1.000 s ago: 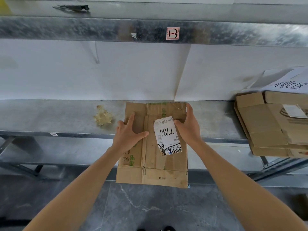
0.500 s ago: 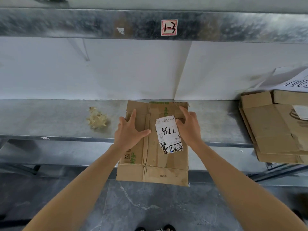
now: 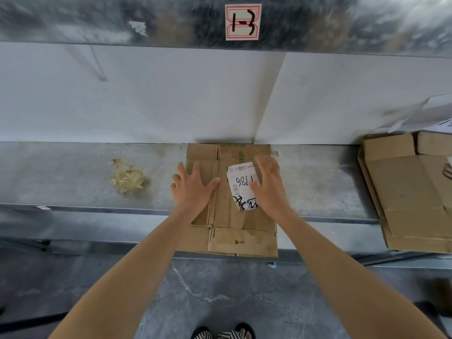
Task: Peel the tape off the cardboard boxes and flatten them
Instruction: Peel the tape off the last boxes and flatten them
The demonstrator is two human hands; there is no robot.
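On the shelf (image 3: pixel 61 172), flattened cardboard box (image 3: pixel 227 216), long axis toward the wall (image 3: pixel 146 94), both hands (image 3: pixel 193 192) (image 3: pixel 269 189) open-fingered on it.

Flattened cardboard box (image 3: pixel 230 216): kraft brown, green print at left panel and near 12 o'clock edge, small black mark on 6 o'clock flap.
Label (image 3: pixel 238 190) on box: white, black handwritten digits, black barcode stripes, dark scribble at lower end.
Tape wad (image 3: pixel 127 179), 9 o'clock of box: pale yellow, glossy.
Shelf (image 3: pixel 73 172): dull grey metal.
Upper beam (image 3: pixel 97 20): mottled silver-grey spangle.
Tag (image 3: pixel 241 22), 12 o'clock: white, red double border, black characters.
Wall (image 3: pixel 146 94): white.
Cardboard stack (image 3: pixel 411 192), 3 o'clock: plain brown.
Floor (image 3: pixel 220 297): grey, white veins.
Slippers (image 3: pixel 222 335), 6 o'clock: black-white stripes.
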